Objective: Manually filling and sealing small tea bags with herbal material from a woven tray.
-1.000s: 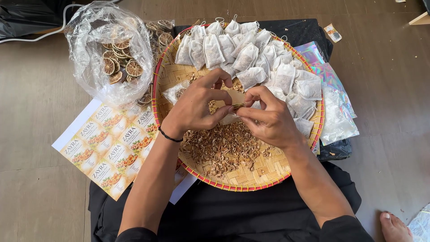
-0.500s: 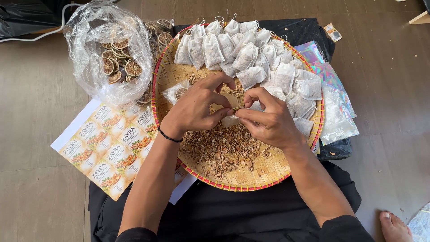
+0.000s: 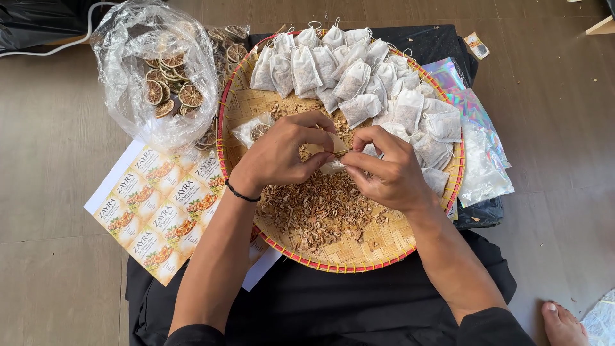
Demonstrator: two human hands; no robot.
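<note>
My left hand [image 3: 285, 154] and my right hand [image 3: 387, 170] meet over the middle of a round woven bamboo tray [image 3: 375, 247]. Both pinch one small white mesh tea bag [image 3: 333, 165] between their fingertips. Below the hands lies a loose heap of brown dried herb pieces [image 3: 320, 211] on the tray. Several filled white drawstring tea bags [image 3: 349, 77] are piled along the tray's far and right side. One small clear pouch with a dried slice [image 3: 253, 131] lies just left of my left hand.
A clear plastic bag of dried citrus slices [image 3: 160, 83] sits at the upper left. A sheet of printed labels [image 3: 157, 208] lies left of the tray. Shiny holographic pouches [image 3: 477, 141] lie to the right. A bare foot [image 3: 564, 323] shows at the lower right.
The fingers of both hands have shifted slightly on the small bag; the hands stay in the same place over the tray.
</note>
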